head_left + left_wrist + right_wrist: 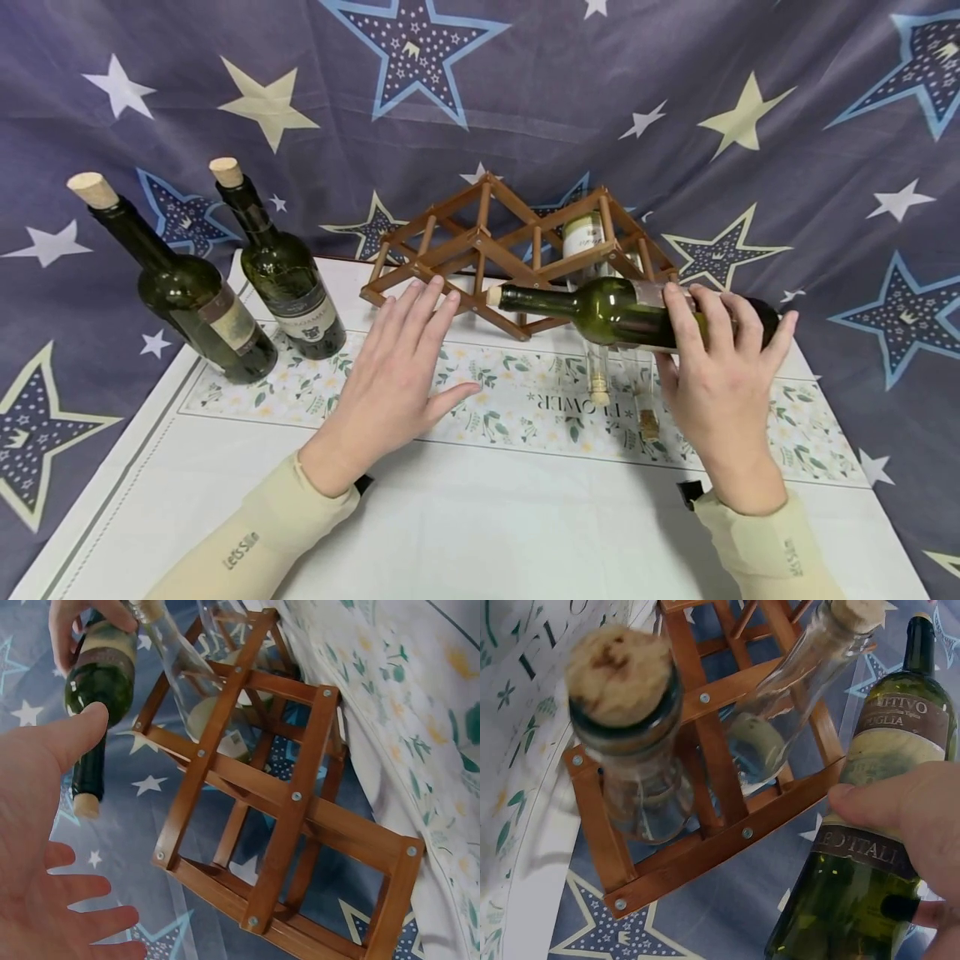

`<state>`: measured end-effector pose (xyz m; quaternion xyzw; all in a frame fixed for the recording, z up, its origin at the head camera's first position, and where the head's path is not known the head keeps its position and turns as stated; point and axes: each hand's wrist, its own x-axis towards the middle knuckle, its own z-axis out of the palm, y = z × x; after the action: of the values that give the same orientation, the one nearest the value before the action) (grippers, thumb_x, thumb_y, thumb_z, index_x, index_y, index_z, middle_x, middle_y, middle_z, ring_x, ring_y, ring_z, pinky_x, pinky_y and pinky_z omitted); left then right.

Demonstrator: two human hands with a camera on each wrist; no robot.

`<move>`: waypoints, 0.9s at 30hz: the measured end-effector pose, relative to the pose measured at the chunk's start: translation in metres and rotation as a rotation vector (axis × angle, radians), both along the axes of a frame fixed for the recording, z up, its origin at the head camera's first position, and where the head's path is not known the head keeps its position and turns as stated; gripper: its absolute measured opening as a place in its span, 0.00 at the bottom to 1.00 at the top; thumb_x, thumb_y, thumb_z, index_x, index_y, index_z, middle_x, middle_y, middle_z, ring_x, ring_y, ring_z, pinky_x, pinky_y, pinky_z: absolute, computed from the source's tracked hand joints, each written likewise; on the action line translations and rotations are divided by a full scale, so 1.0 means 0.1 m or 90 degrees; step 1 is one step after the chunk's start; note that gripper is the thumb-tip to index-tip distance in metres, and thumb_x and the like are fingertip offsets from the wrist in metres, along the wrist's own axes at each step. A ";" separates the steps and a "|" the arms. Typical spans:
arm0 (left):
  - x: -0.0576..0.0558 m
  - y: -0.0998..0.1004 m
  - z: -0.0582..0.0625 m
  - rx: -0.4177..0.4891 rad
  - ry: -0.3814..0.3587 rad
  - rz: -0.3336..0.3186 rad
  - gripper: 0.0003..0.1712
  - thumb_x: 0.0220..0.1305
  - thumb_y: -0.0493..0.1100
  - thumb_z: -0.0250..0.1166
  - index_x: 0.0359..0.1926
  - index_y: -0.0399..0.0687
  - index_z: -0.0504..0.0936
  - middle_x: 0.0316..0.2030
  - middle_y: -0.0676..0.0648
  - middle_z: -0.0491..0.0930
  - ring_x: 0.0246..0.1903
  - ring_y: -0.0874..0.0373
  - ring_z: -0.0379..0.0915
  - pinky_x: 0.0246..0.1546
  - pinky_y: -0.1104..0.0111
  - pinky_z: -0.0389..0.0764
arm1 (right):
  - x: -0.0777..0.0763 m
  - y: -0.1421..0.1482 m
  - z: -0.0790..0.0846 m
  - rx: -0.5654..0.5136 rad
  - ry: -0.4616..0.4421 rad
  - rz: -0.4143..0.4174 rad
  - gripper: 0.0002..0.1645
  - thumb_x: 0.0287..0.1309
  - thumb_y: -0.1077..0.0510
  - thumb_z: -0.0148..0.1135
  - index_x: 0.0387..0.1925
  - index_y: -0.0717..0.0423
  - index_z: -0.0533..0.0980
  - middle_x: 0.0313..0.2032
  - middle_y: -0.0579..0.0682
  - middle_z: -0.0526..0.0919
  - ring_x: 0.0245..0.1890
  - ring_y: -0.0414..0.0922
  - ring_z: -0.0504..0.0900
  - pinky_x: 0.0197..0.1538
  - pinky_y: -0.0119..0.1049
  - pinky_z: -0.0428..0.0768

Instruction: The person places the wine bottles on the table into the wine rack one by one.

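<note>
My right hand [723, 375] grips a green wine bottle [615, 308] by its lower body. The bottle lies nearly level, its corked neck pointing left, in front of and over the wooden wine rack [477, 239]. The right wrist view shows the thumb across the label of this bottle [877, 754]. My left hand [393, 371] holds nothing; its fingers are stretched forward near the rack's left part, and the thumb stands apart. Two clear corked bottles [780, 712] sit in the rack's right part, necks towards me. The held bottle partly hides them in the head view.
Two upright green bottles [202, 312] with corks stand on the left of the white table [480, 525]. A flower-patterned runner [487, 408] crosses the table under the rack. Behind hangs a dark cloth [562, 100] with stars.
</note>
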<state>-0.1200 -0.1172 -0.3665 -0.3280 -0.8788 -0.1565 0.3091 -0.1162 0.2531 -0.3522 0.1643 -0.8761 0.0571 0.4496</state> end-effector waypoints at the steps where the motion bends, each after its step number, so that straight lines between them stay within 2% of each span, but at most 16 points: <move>1: 0.00 0.01 0.01 0.000 -0.001 -0.003 0.65 0.58 0.63 0.79 0.83 0.39 0.54 0.82 0.35 0.53 0.78 0.33 0.52 0.78 0.40 0.51 | 0.00 -0.02 0.00 0.001 0.004 0.005 0.56 0.40 0.69 0.81 0.75 0.47 0.72 0.65 0.59 0.77 0.64 0.67 0.71 0.70 0.83 0.44; 7: 0.02 0.11 0.04 -0.019 -0.006 -0.012 0.65 0.60 0.63 0.78 0.84 0.40 0.53 0.83 0.37 0.50 0.81 0.37 0.44 0.80 0.42 0.47 | 0.01 -0.14 0.01 0.015 0.034 0.046 0.53 0.38 0.71 0.76 0.72 0.48 0.75 0.63 0.59 0.79 0.62 0.66 0.72 0.70 0.83 0.45; 12: 0.01 0.20 0.03 -0.039 0.004 -0.024 0.63 0.63 0.64 0.76 0.83 0.37 0.54 0.82 0.34 0.51 0.82 0.38 0.41 0.80 0.44 0.45 | 0.02 -0.22 0.01 0.033 0.029 0.065 0.52 0.39 0.72 0.75 0.71 0.48 0.76 0.62 0.60 0.79 0.62 0.66 0.72 0.70 0.84 0.44; 19: 0.03 0.30 0.03 -0.072 0.018 -0.026 0.56 0.68 0.61 0.72 0.81 0.33 0.57 0.79 0.31 0.58 0.81 0.38 0.45 0.81 0.47 0.47 | 0.06 -0.34 0.01 0.060 -0.013 0.093 0.51 0.43 0.71 0.75 0.73 0.48 0.75 0.64 0.60 0.78 0.64 0.67 0.70 0.69 0.84 0.39; 27: 0.03 0.35 -0.01 -0.068 -0.003 -0.041 0.46 0.74 0.54 0.67 0.79 0.32 0.60 0.76 0.30 0.63 0.78 0.37 0.55 0.81 0.49 0.47 | 0.07 -0.48 0.02 0.071 -0.004 0.106 0.41 0.54 0.69 0.66 0.71 0.47 0.76 0.63 0.60 0.79 0.64 0.67 0.71 0.69 0.85 0.40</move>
<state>-0.1167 -0.0821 -0.3675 -0.3719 -0.8757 -0.1202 0.2837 -0.1089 0.2053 -0.3500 0.2608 -0.8628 0.0461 0.4307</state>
